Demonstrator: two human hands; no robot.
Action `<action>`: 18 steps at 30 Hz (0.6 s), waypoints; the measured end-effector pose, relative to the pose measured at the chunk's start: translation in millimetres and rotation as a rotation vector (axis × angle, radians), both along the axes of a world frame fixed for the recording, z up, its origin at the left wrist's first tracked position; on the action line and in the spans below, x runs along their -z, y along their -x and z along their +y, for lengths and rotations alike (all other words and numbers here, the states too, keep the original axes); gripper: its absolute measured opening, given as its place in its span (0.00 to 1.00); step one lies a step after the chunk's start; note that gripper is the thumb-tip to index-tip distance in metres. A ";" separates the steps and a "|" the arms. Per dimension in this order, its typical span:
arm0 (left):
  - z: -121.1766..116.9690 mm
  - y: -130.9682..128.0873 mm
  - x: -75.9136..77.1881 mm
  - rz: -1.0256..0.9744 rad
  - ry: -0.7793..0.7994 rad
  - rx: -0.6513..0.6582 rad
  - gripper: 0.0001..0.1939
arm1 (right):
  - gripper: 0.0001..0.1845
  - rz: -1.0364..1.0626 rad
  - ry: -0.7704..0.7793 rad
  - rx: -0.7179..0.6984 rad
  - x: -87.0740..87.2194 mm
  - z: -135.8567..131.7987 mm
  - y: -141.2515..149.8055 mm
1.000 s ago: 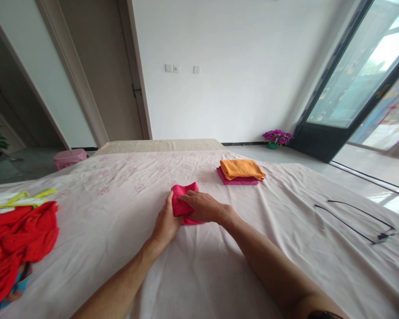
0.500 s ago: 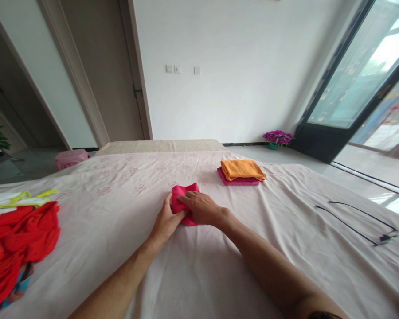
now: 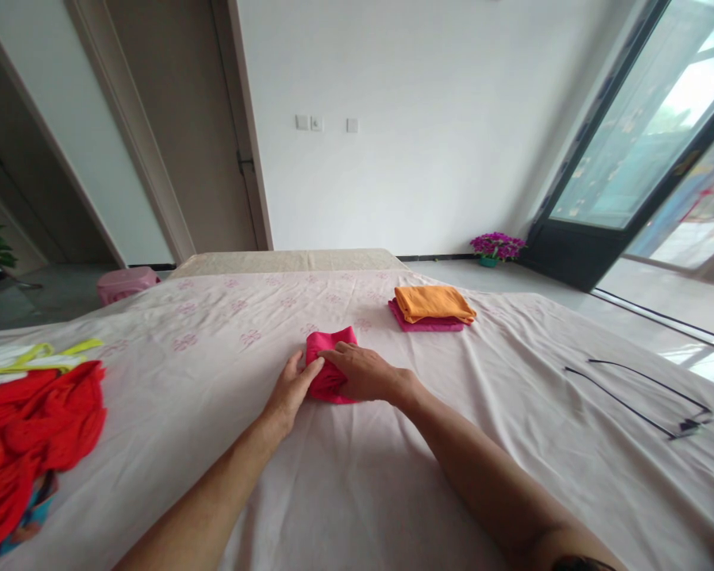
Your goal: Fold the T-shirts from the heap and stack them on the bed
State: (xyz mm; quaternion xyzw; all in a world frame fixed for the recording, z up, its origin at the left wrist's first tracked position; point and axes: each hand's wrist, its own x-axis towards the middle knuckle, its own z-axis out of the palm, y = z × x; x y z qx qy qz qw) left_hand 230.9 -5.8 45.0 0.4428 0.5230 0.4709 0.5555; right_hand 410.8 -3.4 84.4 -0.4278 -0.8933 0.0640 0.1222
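A small folded pink cloth point(image 3: 331, 346) lies in the middle of the bed sheet point(image 3: 357, 476). My right hand point(image 3: 362, 373) rests flat on its near right part, fingers stretched out and pressing down. My left hand point(image 3: 289, 390) touches the cloth's left edge with its fingers extended along the sheet. Farther back and to the right sits a folded stack, an orange cloth point(image 3: 432, 302) on top of a magenta one point(image 3: 424, 324).
A heap of red clothing point(image 3: 29, 432) with a yellow-green strap lies at the left edge of the bed. A black cable point(image 3: 642, 396) lies on the sheet at the right. Beyond the bed are a pink stool point(image 3: 124, 282), a flower pot point(image 3: 495, 247) and a glass door.
My left hand has slid a little toward me and left along the cloth's edge, its fingers flattening. The right hand stays pressed on the cloth.
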 end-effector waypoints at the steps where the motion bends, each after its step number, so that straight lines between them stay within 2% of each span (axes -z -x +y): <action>1: 0.8 0.0 1.3 -0.021 -0.005 0.023 0.39 | 0.27 0.004 0.013 -0.004 -1.4 0.3 -0.7; 5: 0.9 -0.6 -0.4 -0.106 -0.007 0.139 0.39 | 0.23 -0.012 0.089 -0.015 -12.9 0.1 -3.2; 10: 0.3 2.7 -6.3 -0.222 0.065 0.227 0.30 | 0.15 0.034 0.209 0.030 -25.4 -0.3 -1.7; 15: -0.6 4.5 -12.3 -0.376 0.134 0.231 0.23 | 0.15 0.189 0.239 0.164 -25.3 2.7 2.1; 18: -3.3 1.5 -15.8 -0.429 0.119 0.225 0.20 | 0.17 0.174 0.194 0.239 -21.3 5.7 1.1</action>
